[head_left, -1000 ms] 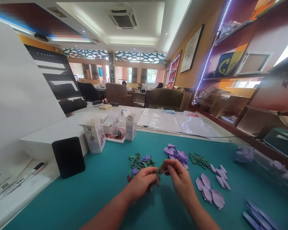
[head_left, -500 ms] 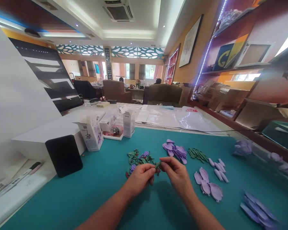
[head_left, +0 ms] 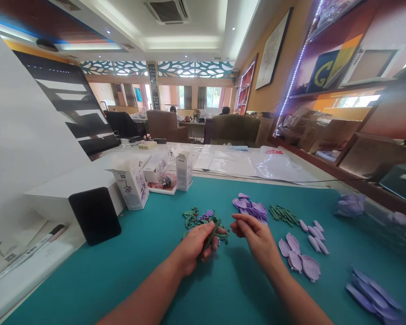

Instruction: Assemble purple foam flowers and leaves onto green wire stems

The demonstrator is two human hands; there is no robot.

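My left hand point(head_left: 198, 241) is closed around a slim green stem piece point(head_left: 211, 235), which tilts up between thumb and fingers. A short distance to the right, my right hand point(head_left: 252, 230) has thumb and fingertips drawn together; whether anything small sits between them is hidden. Behind my left hand lies a loose heap of green leaf-like parts point(head_left: 190, 218) with purple wheel-shaped pieces point(head_left: 209, 214) and red bits among them. Past my right hand is a pile of purple petals point(head_left: 248, 206), partly covered by the fingers.
To the right lie green stem pieces point(head_left: 283, 215), small lilac buds point(head_left: 314, 237), pale petals point(head_left: 299, 259) and long purple petals point(head_left: 372, 293). On the left stand a black panel point(head_left: 94, 216) and an open printed box point(head_left: 131, 187). Another white box point(head_left: 184, 171) is behind. A teal mat point(head_left: 138, 280) covers the table.
My hands have moved apart. The green piece that was between both hands' fingertips is now in my left hand alone, turned more upright. The view has shifted slightly.
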